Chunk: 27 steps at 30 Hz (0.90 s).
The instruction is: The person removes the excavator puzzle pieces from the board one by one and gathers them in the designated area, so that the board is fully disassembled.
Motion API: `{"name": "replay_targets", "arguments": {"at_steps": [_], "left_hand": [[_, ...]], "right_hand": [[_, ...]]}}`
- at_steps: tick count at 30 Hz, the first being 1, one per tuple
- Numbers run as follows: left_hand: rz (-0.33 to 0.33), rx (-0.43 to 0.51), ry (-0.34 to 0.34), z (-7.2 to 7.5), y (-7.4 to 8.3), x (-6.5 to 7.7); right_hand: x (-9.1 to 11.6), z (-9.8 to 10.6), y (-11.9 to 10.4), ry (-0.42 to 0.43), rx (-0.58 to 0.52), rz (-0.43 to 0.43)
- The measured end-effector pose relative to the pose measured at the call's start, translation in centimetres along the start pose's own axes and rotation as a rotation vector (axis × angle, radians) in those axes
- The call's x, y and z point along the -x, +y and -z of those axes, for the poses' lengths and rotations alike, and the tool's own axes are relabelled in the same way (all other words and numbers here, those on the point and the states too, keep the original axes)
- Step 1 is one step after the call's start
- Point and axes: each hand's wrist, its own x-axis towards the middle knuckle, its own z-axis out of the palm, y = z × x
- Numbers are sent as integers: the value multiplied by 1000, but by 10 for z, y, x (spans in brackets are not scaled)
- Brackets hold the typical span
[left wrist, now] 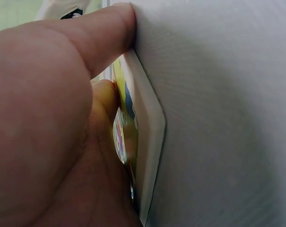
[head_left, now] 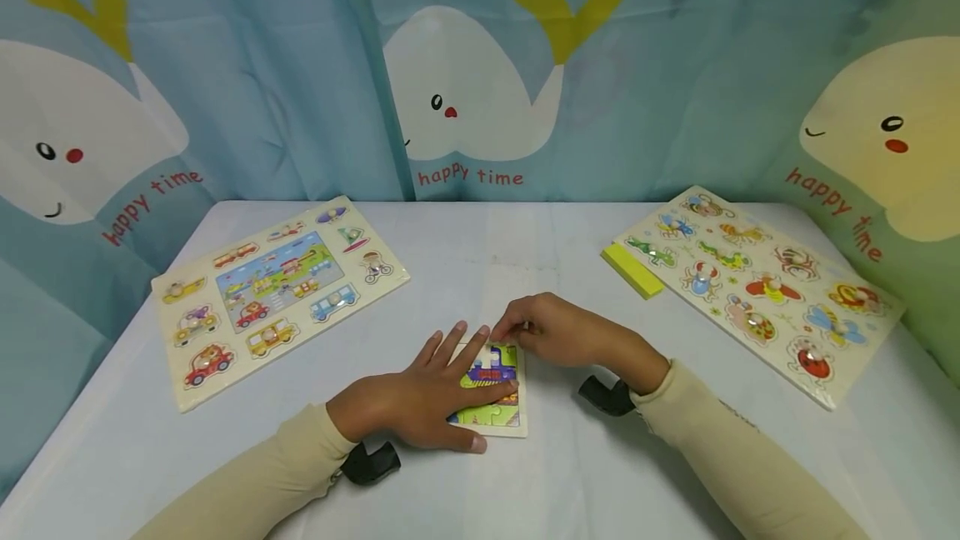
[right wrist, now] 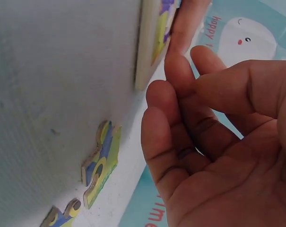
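Observation:
A small jigsaw puzzle [head_left: 491,417] with a pale border lies on the white table, showing green and purple pieces. My left hand [head_left: 431,397] rests over its left part with straight, spread fingers; the thumb reaches past the near edge. At the puzzle's far edge, my right hand [head_left: 558,332] bends its fingers beside the left fingertips. In the right wrist view the thumb comes close to the bent fingers, and whether anything thin is pinched there is hidden. Loose jigsaw pieces, a larger one [right wrist: 105,163] and another [right wrist: 62,215], lie on the table in that view.
At the left lies a vehicle knob-puzzle board [head_left: 281,265]. An insect puzzle board [head_left: 757,290] at the right leans on a yellow block [head_left: 632,270]. A blue whale-print curtain [head_left: 480,107] hangs behind the table [head_left: 510,257].

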Motion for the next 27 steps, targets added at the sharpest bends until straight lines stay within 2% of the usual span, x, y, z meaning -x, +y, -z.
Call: {"name": "replay_targets", "arguments": {"at_steps": [9, 16, 27], "left_hand": [[-2, -1, 6, 0, 0, 2], [-8, 2, 9, 0, 0, 3], [-11, 10, 4, 1, 0, 2]], "right_hand": [[-4, -5, -1, -13, 103, 43], [-5, -9, -1, -29, 165, 117], [-4, -15, -5, 11, 193, 70]]}}
